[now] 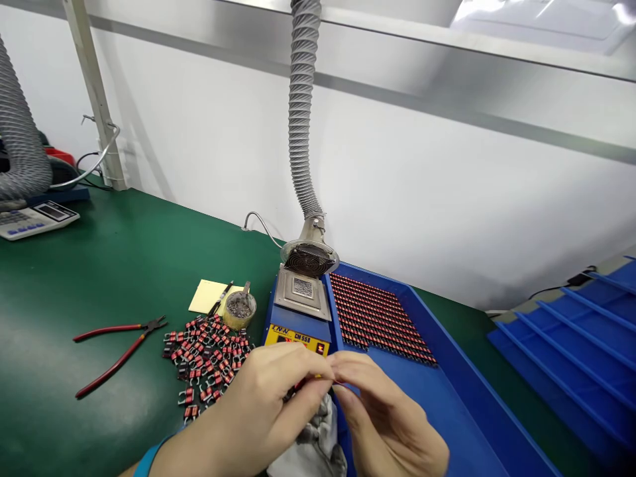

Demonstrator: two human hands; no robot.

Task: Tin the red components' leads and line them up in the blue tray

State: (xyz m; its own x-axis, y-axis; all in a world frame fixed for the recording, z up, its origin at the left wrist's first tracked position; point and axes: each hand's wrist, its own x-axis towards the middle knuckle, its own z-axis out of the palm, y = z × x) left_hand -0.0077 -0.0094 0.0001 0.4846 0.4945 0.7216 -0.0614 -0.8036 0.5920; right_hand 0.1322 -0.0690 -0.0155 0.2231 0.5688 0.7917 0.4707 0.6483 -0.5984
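My left hand point(258, 397) is closed in a pinch, with a bit of a small red-and-black coil point(301, 383) showing between its fingers. Thumb and fingers of my right hand point(385, 411) meet it tip to tip, pinching a thin red wire end point(338, 382). Most of the held part is hidden by the fingers. Left of my hands lies a loose pile of similar red-and-black coils point(209, 358) with silvery wire leads. Just beyond my fingers stands a blue-and-yellow solder pot point(304, 311). A greyish-white glove or cloth point(315, 444) lies beneath my hands.
Close rows of coils point(380, 318) fill the far part of a blue tray point(477, 411). Red-handled pliers point(119, 354) lie open at left. A small tub point(239, 310), pen point(220, 299) and yellow notepad point(206, 296) sit behind the pile. An exhaust hose point(301, 112) hangs over the pot.
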